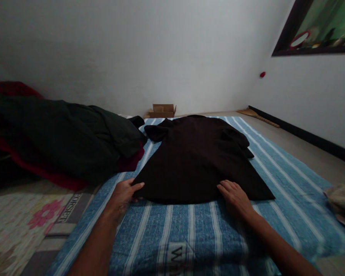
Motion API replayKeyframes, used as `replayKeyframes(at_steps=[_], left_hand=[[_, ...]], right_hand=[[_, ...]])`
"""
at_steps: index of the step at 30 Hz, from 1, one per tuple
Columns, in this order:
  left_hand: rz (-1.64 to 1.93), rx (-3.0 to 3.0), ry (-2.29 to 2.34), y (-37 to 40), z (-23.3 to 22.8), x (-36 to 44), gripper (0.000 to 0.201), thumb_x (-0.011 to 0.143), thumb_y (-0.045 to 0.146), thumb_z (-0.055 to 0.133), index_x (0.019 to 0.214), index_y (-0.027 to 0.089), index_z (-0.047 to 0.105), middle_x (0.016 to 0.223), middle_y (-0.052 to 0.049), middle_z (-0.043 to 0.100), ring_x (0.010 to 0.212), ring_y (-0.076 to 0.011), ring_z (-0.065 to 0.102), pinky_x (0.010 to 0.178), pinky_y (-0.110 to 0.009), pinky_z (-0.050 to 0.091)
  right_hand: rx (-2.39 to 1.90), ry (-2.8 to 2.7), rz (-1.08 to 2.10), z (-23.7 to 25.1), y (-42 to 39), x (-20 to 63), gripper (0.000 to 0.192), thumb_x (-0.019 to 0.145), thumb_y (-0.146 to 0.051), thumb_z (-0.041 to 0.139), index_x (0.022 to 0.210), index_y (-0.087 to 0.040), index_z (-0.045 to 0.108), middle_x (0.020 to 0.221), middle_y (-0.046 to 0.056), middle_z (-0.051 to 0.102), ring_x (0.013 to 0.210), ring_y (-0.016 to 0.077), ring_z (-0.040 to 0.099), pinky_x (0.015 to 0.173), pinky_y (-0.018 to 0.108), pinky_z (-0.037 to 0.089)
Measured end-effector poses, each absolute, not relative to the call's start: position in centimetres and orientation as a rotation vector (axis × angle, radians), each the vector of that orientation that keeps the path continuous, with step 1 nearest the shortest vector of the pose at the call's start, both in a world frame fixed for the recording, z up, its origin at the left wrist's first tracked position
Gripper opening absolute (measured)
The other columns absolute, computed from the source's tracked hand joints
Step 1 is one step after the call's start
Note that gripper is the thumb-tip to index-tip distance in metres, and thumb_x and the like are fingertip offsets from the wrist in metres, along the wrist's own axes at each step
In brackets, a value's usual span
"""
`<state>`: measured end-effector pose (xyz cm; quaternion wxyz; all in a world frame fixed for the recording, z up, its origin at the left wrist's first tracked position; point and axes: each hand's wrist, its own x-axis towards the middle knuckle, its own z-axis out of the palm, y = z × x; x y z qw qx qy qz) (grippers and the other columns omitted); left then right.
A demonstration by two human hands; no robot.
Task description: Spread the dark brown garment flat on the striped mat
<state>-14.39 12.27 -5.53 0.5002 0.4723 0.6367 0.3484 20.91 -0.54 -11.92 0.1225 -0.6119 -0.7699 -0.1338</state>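
Observation:
A dark brown short-sleeved shirt lies spread out, its hem towards me and its sleeves out to both sides near the far end. At the hem's left corner, my left hand pinches the cloth, thumb on top and fingers mostly hidden underneath. My right hand rests on the hem right of the middle. Its fingers lie on the fabric, held close to each other, and its thumb is hidden. Beneath the shirt is a blue sheet with white stripes.
A heap of dark green clothing with red pieces sits on the left, close to the shirt's left sleeve. Against the wall stands a small cardboard box. A fluffy beige thing lies at the right edge. A flowered mat covers the lower left.

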Motion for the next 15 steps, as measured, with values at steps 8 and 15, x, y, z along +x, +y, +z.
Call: replayKeyframes(at_steps=[8,15], left_hand=[[1.089,0.838,1.491,12.4,-5.8,-14.3,0.025,0.051,0.015,0.074,0.073,0.014,0.062,0.067,0.0,0.062,0.045,-0.0086,0.053,0.031,-0.015,0.036],[1.132,0.802,1.532,12.5,-6.0,-14.2,0.024,0.052,0.016,0.073,0.072,0.014,0.06,0.069,0.001,0.061,0.05,-0.0088,0.054,0.034,-0.015,0.036]], right_hand=[[-1.779,-2.209,-0.347,-12.2,-0.2,21.8,0.036,0.078,-0.001,0.041,0.102,-0.016,0.062,0.099,0.009,0.063,0.093,0.0207,0.053,0.085,0.032,0.038],[-1.76,-1.96,0.238,-10.5,0.6,24.1,0.042,0.068,-0.002,0.04,0.098,-0.019,0.065,0.096,0.005,0.065,0.091,0.0176,0.057,0.082,0.03,0.043]])
